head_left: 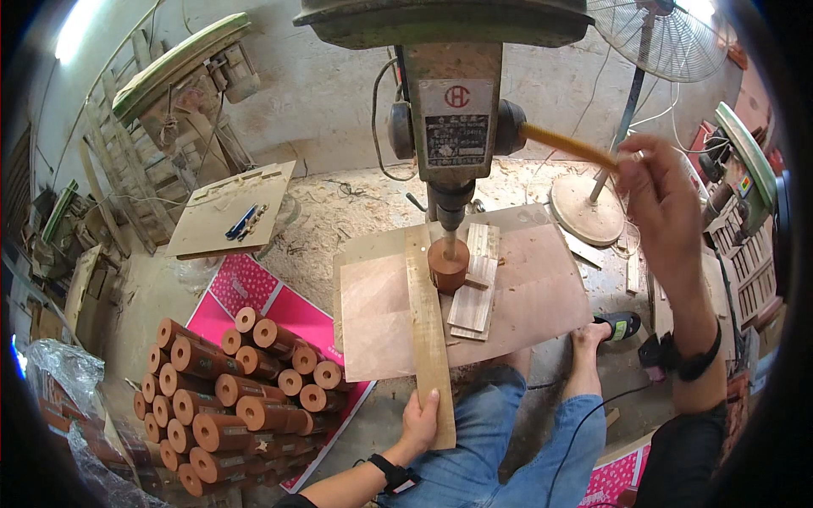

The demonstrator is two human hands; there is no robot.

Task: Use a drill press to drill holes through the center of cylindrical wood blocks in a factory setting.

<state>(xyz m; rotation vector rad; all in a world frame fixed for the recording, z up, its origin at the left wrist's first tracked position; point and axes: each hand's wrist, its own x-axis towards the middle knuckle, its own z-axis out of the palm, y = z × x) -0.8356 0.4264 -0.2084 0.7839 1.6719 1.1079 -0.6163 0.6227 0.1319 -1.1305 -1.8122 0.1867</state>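
Note:
A drill press (457, 118) stands in front of me, its bit lowered onto the top of an upright reddish-brown wooden cylinder (446, 271). My right hand (652, 182) is raised and wrapped around the end of the press's wooden feed handle (563, 142). Near my lap, my left hand (419, 421) grips the near end of a long flat wooden strip (428, 322). The strip runs along the cylinder's left side. Pale wooden blocks (474, 305) lie at its right side on the plywood work table (542, 288).
Drilled brown cylinders (220, 389) are stacked on a pink sheet (292, 305) at the lower left. A board (229, 212) with a blue pen-like tool (241, 222) stands behind them. Wood shavings cover the floor. A standing fan (660, 38) and another machine (745, 161) are at the right.

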